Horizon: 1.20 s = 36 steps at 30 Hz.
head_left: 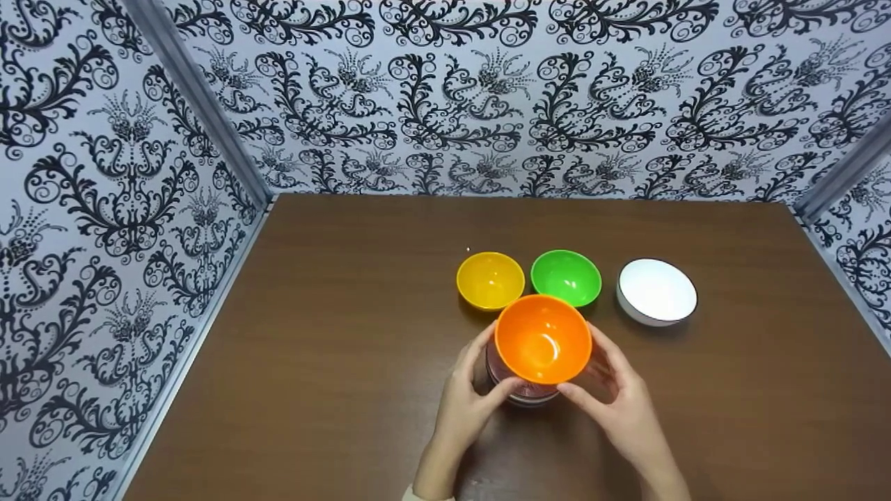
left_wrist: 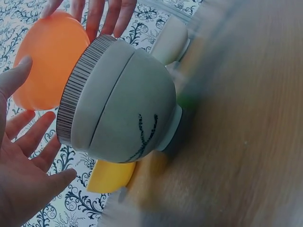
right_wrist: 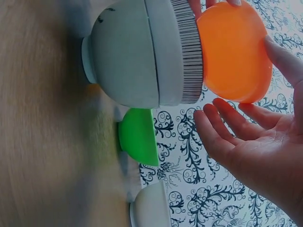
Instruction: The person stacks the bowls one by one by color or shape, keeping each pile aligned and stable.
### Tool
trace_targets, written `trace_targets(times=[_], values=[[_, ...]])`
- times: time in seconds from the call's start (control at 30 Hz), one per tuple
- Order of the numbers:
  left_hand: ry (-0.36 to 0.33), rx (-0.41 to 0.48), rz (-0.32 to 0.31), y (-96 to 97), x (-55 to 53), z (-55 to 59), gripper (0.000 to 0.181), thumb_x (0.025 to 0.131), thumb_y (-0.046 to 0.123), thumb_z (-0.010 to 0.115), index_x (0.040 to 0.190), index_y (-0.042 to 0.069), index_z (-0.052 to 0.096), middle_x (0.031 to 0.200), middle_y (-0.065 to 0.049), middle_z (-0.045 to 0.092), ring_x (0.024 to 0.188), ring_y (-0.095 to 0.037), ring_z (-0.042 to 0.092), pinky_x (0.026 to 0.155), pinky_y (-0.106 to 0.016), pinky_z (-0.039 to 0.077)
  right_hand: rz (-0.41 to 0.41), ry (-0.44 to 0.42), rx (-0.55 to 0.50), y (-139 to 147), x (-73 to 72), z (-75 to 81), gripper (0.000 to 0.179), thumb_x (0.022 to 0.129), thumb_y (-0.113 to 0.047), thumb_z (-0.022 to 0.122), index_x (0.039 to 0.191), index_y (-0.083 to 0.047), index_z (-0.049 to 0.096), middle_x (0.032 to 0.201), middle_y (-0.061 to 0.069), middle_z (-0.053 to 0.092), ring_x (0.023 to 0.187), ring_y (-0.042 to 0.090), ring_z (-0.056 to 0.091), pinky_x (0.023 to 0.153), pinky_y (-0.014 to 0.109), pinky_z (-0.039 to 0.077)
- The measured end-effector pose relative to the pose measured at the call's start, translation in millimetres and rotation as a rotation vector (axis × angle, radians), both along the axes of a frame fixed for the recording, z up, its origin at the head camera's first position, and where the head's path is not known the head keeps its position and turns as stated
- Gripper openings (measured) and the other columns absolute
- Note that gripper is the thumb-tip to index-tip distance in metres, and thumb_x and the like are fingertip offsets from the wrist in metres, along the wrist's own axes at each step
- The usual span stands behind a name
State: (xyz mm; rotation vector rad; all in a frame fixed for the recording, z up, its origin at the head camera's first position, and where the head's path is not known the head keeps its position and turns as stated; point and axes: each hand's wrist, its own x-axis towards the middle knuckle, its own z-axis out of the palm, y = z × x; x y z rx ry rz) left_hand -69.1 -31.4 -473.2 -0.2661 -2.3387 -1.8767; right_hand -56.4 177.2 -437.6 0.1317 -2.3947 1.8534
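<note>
Both hands hold an orange bowl (head_left: 543, 334), its opening facing up. My left hand (head_left: 466, 393) grips its left side, the thumb at the near rim. On the opposite side my right hand (head_left: 616, 396) has its thumb near the front rim and its fingers along the wall. Right at the orange bowl's underside is a stack of pale bowls (left_wrist: 132, 104), standing on the table. The top bowl of the stack has a striped band (right_wrist: 189, 56) round its rim; a dark line marks the joint below it. From the head view the orange bowl hides most of this stack.
Behind the stack stand a yellow bowl (head_left: 491, 282) and a green bowl (head_left: 565, 278), side by side. To their right is a white bowl (head_left: 656, 292) with a dark rim. The brown table (head_left: 334, 334) ends at patterned walls (head_left: 487, 104) at the back and sides.
</note>
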Motion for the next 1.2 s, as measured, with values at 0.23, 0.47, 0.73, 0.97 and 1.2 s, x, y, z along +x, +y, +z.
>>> trace_targets(times=[0.23, 0.47, 0.73, 0.97, 1.2], values=[[0.006, -0.006, 0.006, -2.0, -1.9, -4.8, 0.071, 0.084, 0.033, 0.079, 0.147, 0.019, 0.048, 0.15, -0.001, 0.052, 0.141, -0.021, 0.046, 0.121, -0.047, 0.032, 0.005, 0.034, 0.016, -0.3, -3.3, -8.4, 0.079, 0.078, 0.001, 0.081, 0.148, -0.009, 0.045, 0.146, -0.001, 0.051, 0.117, -0.003, 0.058, 0.097, 0.01, 0.049], [0.002, -0.023, 0.01, -2.6, -2.3, -10.4, 0.07, 0.085, 0.035, 0.078, 0.147, 0.017, 0.049, 0.15, -0.002, 0.051, 0.142, -0.022, 0.045, 0.121, -0.049, 0.033, 0.014, 0.01, 0.05, -0.2, -6.5, -14.3, 0.079, 0.08, -0.004, 0.081, 0.149, -0.01, 0.044, 0.151, 0.011, 0.049, 0.118, -0.005, 0.056, 0.097, 0.01, 0.048], [0.01, -0.02, 0.003, -3.6, -1.9, -16.2, 0.071, 0.085, 0.035, 0.077, 0.147, 0.017, 0.048, 0.152, -0.004, 0.049, 0.142, -0.023, 0.045, 0.119, -0.046, 0.036, 0.021, 0.027, 0.047, -0.6, -7.2, -21.5, 0.079, 0.078, -0.001, 0.082, 0.148, -0.007, 0.045, 0.15, 0.013, 0.05, 0.118, -0.009, 0.055, 0.096, 0.01, 0.049], [0.033, -0.052, 0.0, -4.8, -1.5, -20.5, 0.071, 0.086, 0.036, 0.076, 0.149, 0.017, 0.047, 0.154, -0.005, 0.046, 0.143, -0.025, 0.044, 0.118, -0.048, 0.037, 0.022, 0.037, 0.041, -1.2, -7.2, -26.4, 0.079, 0.077, 0.0, 0.082, 0.148, -0.007, 0.046, 0.15, 0.013, 0.05, 0.118, -0.007, 0.056, 0.096, 0.011, 0.05], [0.018, -0.095, 0.008, -5.5, -0.5, -21.5, 0.073, 0.087, 0.041, 0.074, 0.149, 0.018, 0.046, 0.155, -0.003, 0.045, 0.143, -0.024, 0.044, 0.118, -0.046, 0.037, 0.017, 0.04, 0.046, -1.8, -6.3, -29.1, 0.079, 0.077, -0.001, 0.082, 0.147, -0.007, 0.047, 0.149, 0.013, 0.051, 0.118, -0.004, 0.058, 0.096, 0.013, 0.05]])
